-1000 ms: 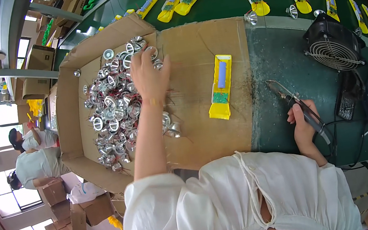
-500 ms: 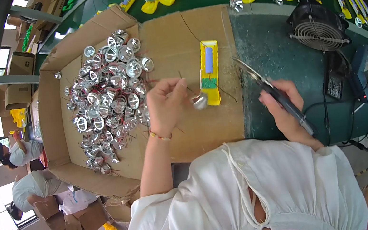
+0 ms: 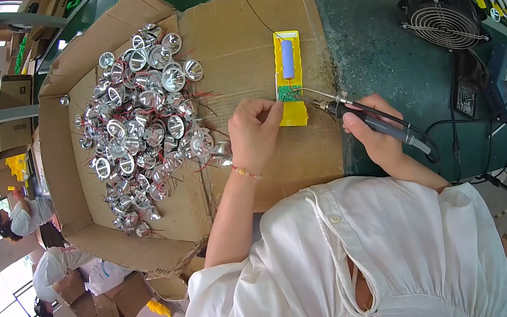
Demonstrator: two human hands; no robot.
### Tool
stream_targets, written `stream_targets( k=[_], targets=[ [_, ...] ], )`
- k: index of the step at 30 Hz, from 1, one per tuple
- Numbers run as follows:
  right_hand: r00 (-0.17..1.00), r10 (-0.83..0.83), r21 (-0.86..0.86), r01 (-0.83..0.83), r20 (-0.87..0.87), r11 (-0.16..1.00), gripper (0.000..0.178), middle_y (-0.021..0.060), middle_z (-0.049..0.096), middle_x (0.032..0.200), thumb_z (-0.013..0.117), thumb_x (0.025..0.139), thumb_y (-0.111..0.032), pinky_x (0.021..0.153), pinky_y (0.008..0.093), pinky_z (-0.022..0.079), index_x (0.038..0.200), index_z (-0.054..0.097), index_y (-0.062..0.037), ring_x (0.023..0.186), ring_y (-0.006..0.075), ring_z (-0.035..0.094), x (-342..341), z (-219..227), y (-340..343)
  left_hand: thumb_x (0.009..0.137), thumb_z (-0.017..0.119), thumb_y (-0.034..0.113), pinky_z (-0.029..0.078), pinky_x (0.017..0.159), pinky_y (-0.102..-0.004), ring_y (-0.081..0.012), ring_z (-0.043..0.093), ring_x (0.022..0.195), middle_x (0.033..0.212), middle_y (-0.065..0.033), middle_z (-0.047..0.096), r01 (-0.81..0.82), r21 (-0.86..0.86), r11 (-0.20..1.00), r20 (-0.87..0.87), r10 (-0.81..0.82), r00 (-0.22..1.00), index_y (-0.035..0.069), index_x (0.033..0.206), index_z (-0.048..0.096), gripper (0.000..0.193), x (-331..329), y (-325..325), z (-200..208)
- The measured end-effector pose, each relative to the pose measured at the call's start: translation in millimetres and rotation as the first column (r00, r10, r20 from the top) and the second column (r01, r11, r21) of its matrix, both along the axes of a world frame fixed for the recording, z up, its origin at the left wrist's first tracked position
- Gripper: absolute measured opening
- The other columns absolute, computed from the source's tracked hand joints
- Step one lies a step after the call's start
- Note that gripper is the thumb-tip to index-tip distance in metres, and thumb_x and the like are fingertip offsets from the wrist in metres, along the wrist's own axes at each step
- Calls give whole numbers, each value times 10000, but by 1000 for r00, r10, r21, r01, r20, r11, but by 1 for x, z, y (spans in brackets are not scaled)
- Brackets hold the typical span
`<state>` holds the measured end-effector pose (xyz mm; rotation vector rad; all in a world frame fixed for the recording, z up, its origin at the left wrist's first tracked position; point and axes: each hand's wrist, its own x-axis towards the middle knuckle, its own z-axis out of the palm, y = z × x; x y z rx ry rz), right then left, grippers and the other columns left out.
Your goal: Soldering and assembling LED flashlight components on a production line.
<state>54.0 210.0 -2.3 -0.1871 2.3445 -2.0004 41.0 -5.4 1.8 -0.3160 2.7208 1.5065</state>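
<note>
Our left hand (image 3: 254, 132), thumb and fingertips closed in a pinch, has shifted up to the left edge of a small green circuit board (image 3: 287, 93); we cannot tell whether a fine wire sits in it. Our right hand (image 3: 383, 146) is wrapped around a dark-handled soldering iron (image 3: 395, 132), its thin bent metal tip now swung left to the board, so both hands meet at one spot. The board lies in a long yellow plastic casing (image 3: 295, 114), upper centre of the frame, below a blue cylinder (image 3: 287, 60).
</note>
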Motion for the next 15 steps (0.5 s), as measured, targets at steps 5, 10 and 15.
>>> stream_targets(
  k=[5,10,15],
  targets=[
    [994,-104,-170,110,43,979,144,17,572,616,670,758,-109,489,202,396,804,574,-12,545,43,499,0,-3,-12,748,641,118,440,530,-282,-182,564,560,692,-112,570,-14,1,1000,-6,14,1000,-17,719,622,139,1,1,-2],
    [994,-54,-115,65,99,991,123,22,590,637,653,770,-89,520,198,420,808,566,-11,570,48,525,-1,-6,-13,745,636,120,442,530,-288,-192,569,561,688,-114,571,-29,-5,1000,-16,29,999,-15,707,620,141,-1,3,-6],
    [951,-64,-312,162,302,936,105,47,592,676,620,800,-82,554,218,466,828,550,-9,609,85,565,-1,-1,-18,747,632,127,442,532,-288,-193,567,555,682,-116,568,-34,-9,999,-4,34,999,-15,700,621,150,-2,2,-3]
  ],
)
